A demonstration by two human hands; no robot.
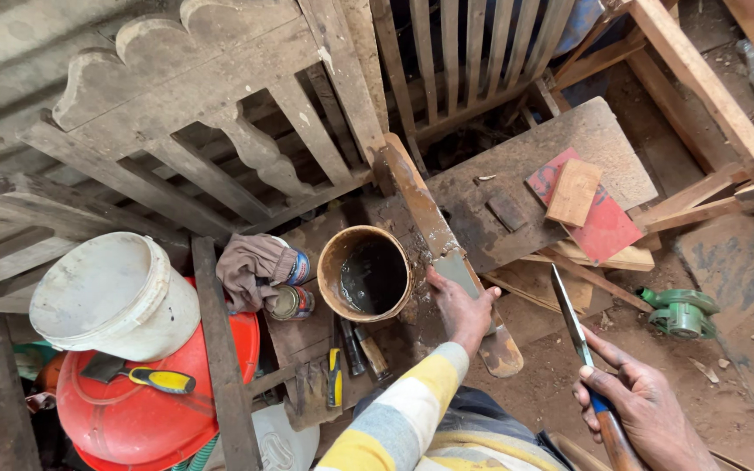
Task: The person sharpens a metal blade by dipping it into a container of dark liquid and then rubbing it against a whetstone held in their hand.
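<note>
Left hand (462,307) pins plank (436,235) steady beside tin (366,273); right hand (643,406) grip closed on chisel (582,349), blade up.

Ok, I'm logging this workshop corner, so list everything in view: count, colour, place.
wooden rail panels: several, grey-brown, top left
open tin: one, brown, dark liquid inside, centre
white bucket: one, left, on red basin
rag: one, brownish, over small cans
board: one, grey, upper right
red sheet: one, under wooden block
green tool: one, right, on ground
left hand: grips smeared wooden piece
right hand: holds putty knife
</note>
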